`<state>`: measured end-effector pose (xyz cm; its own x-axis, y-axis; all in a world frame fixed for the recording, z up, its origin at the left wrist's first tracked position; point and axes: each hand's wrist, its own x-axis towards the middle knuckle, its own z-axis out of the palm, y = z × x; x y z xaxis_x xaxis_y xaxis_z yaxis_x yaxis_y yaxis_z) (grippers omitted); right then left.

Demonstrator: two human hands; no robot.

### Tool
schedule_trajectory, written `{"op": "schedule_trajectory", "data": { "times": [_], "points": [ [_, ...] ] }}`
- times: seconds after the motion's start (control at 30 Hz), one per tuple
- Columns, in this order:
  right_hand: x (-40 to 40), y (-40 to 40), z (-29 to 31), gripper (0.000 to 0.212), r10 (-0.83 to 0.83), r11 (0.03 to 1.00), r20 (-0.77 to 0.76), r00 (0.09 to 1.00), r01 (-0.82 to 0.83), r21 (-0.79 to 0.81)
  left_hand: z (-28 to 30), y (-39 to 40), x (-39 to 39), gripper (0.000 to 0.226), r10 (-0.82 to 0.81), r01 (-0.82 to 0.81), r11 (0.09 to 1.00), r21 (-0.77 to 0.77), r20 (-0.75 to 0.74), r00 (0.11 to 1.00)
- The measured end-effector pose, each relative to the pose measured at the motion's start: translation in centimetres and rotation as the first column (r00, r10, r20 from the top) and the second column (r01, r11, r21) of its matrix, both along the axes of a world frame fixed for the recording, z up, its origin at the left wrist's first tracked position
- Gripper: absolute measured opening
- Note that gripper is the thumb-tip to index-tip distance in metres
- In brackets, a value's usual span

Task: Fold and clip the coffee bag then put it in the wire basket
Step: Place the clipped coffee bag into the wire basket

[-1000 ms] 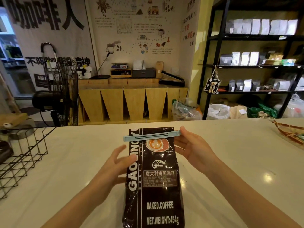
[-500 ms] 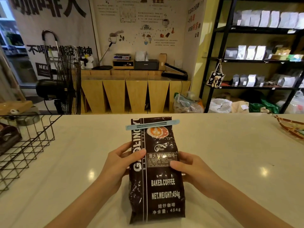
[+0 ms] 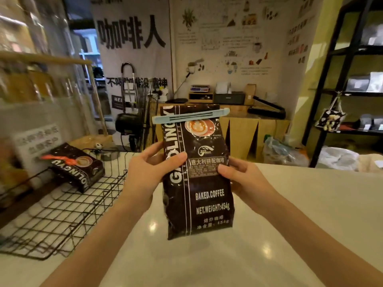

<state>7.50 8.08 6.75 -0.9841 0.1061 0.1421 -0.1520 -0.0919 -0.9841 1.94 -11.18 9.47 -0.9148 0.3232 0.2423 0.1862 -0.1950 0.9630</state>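
The coffee bag (image 3: 198, 172) hangs upright above the table (image 3: 290, 224), light blue clip (image 3: 190, 118) across its top, pinched mid-height between left hand (image 3: 149, 172) and right hand (image 3: 244, 179). Glossy film could slip on the swing left to the wire basket (image 3: 62, 204), or land on the bag (image 3: 76, 164) already there.

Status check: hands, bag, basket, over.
Left hand and right hand grip clipped coffee bag, upright, off counter. Wire basket to the left holds another bag; path looks clear.
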Motion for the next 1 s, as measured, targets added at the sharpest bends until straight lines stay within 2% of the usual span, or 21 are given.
{"op": "schedule_trajectory", "data": {
  "times": [0.17, 0.27, 0.47, 0.57, 0.67, 0.83, 1.0],
  "points": [
    [-6.4, -6.6, 3.0, 0.062, 0.080, 0.996, -0.120, 0.990, -0.074, 0.049, 3.3, -6.9, -1.6, 0.038, 0.218, -0.211, 0.974, 0.075, -0.100, 0.971],
    [-10.0, -11.4, 3.3, 0.041, 0.163, 0.983, -0.139, 0.977, -0.148, 0.109, 3.6, -11.3, -2.6, 0.046, 0.345, -0.334, 0.936, 0.108, -0.102, 0.933],
    [-16.3, -20.3, 2.4, 0.027, 0.356, 0.922, -0.071, 0.932, -0.337, 0.190, 1.5, -18.2, -5.0, 0.046, 0.608, -0.603, 0.793, 0.086, -0.171, 0.775],
    [-18.6, -24.0, 1.0, 0.029, 0.411, 0.895, -0.037, 0.911, -0.396, 0.207, -0.4, -20.8, -6.6, 0.052, 0.704, -0.701, 0.709, 0.082, -0.141, 0.696],
    [-20.3, -26.8, -0.5, 0.034, 0.478, 0.856, 0.021, 0.878, -0.472, 0.211, -2.4, -22.7, -7.8, 0.065, 0.749, -0.748, 0.661, 0.064, -0.122, 0.651],
    [-22.3, -29.8, -2.8, 0.023, 0.514, 0.837, 0.086, 0.854, -0.521, 0.168, -5.3, -24.6, -9.6, 0.069, 0.772, -0.779, 0.627, -0.025, -0.112, 0.625],
    [-23.6, -30.6, -4.3, 0.025, 0.538, 0.811, 0.126, 0.833, -0.553, 0.190, -6.9, -25.6, -10.6, 0.070, 0.777, -0.782, 0.613, -0.109, -0.098, 0.622]
  ]
}}
